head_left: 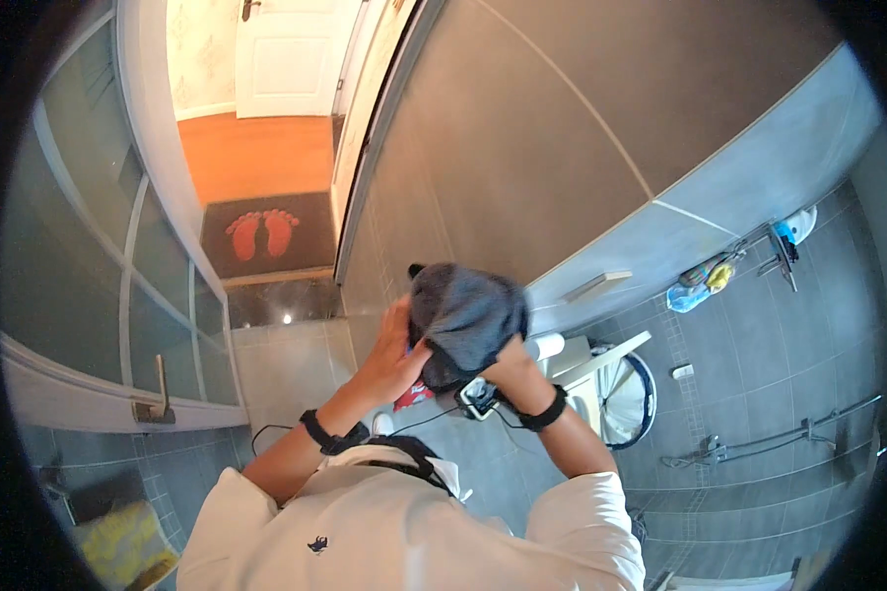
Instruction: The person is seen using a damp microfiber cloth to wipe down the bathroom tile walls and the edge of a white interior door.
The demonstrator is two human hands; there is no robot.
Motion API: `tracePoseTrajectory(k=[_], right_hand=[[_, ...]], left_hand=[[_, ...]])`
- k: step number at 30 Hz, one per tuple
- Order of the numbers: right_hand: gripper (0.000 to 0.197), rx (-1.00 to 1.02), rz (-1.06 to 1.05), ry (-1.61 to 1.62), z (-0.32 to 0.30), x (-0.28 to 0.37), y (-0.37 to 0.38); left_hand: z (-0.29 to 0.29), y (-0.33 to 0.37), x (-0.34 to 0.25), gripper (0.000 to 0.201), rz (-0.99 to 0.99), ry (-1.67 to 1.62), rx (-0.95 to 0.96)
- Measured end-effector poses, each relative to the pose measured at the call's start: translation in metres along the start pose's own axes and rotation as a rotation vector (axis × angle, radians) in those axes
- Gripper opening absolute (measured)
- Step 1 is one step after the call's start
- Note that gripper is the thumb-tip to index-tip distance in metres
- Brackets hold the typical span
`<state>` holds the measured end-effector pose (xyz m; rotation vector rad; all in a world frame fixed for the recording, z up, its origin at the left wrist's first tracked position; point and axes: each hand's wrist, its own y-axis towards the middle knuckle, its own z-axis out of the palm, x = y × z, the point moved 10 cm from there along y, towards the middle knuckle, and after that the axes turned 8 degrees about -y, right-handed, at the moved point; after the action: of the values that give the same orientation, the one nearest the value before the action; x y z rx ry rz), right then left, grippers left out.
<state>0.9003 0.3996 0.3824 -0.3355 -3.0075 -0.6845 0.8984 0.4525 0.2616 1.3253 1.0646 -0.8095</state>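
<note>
A bundled dark grey cloth (473, 320) is held up in front of my chest; I cannot make out whether it is a towel or a garment. My left hand (396, 355) grips its left side, thumb in front. My right hand (508, 364) reaches into or behind its lower right side, and the folds hide its fingers. Both wrists wear black bands. Below the cloth, by my right wrist, is a small white and black device (478, 398) with a dark cable. Part of a red item (414, 396) shows beneath the cloth.
A glazed door (133, 266) stands at the left, beside a doorway with a footprint mat (266, 234). A tiled wall (522, 148) rises ahead. To the right are a round white bin or basket (623, 399), a wall rail (798, 433) and a shelf (781, 258).
</note>
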Motion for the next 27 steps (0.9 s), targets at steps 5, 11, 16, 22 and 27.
tracePoseTrajectory(k=[5, 11, 16, 22, 27], right_hand=[[0.018, -0.413, 0.492, 0.415, -0.069, -0.032, -0.02], [0.02, -0.78, 0.443, -0.212, -0.154, -0.03, -0.017], [0.021, -0.662, 0.483, -0.529, -0.132, -0.061, 0.004], [0.023, -0.484, 0.509, -0.4, -0.057, -0.059, -0.01], [0.025, -0.448, 0.651, -0.095, -0.013, -0.045, -0.063]], left_hand=[[-0.005, 0.032, -0.09, 0.055, 0.101, 0.375, 0.008], [0.01, 0.073, -0.188, 0.049, 0.479, 0.051, -0.097], [0.009, 0.082, -0.172, 0.053, 0.567, -0.147, -0.212], [0.022, 0.089, -0.085, 0.054, 0.294, -0.21, -0.076], [0.024, 0.072, -0.053, 0.054, 0.28, -0.201, 0.002]])
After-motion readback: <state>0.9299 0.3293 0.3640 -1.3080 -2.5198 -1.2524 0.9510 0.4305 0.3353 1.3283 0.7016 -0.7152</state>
